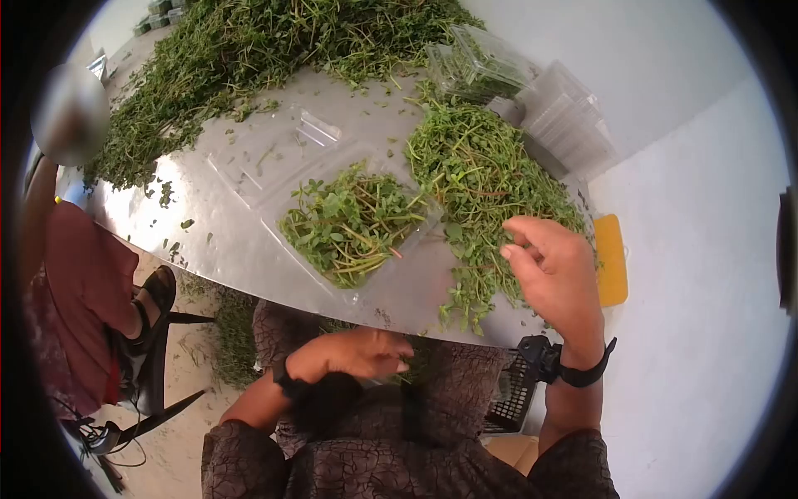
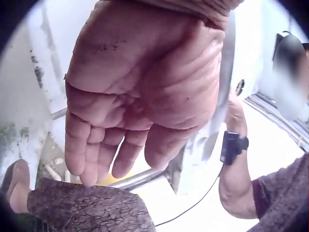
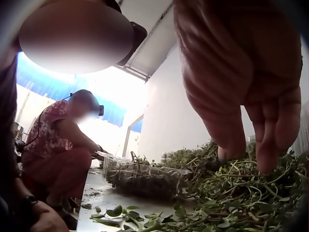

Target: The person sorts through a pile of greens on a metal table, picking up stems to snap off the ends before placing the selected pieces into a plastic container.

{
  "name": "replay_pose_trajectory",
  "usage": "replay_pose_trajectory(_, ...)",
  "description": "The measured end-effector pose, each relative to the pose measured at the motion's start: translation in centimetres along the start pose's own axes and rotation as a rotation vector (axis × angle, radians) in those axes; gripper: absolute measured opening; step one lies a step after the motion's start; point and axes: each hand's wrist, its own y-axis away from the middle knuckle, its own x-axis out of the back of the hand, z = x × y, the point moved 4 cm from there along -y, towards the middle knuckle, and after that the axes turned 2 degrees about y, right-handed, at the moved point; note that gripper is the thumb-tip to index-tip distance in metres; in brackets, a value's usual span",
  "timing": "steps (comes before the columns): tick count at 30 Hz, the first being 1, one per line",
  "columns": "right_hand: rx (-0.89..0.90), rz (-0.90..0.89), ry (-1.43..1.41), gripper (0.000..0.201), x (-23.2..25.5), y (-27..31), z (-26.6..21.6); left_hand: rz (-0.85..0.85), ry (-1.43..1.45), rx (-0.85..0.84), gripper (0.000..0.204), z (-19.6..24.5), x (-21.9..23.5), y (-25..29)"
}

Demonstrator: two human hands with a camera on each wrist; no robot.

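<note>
Crackle-patterned shirt closest, then left hand low over the lap, fingers loosely straight, nothing held! Right hand above a loose mound of purslane-like greens, thumb and forefinger slightly apart, nothing visible between. Beside that mound, on the metal table, an open clear clamshell full of similar sprigs, lid folded back. Farther out, stacked clear containers, then one huge leafy heap.
</note>
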Motion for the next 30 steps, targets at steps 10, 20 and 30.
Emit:
replay_pose_trajectory(10, 0.107, -0.162, 0.048, 0.034, -0.3, 3.3, -2.7, 0.682, -0.361, -0.466, 0.022, 13.2, 1.6, 9.5)
replay_pose_trajectory(20, 0.232, 0.025, 0.311, 0.014, -2.3, 2.4, 0.8, 1.346, -1.039, -0.334, 0.053, 13.7, 4.0, 10.5)
replay_pose_trajectory(30, 0.120, 0.135, -0.114, 0.035, -1.1, -2.2, -2.9, 1.243, -1.034, -0.281, 0.050, 13.9, 5.1, 8.9)
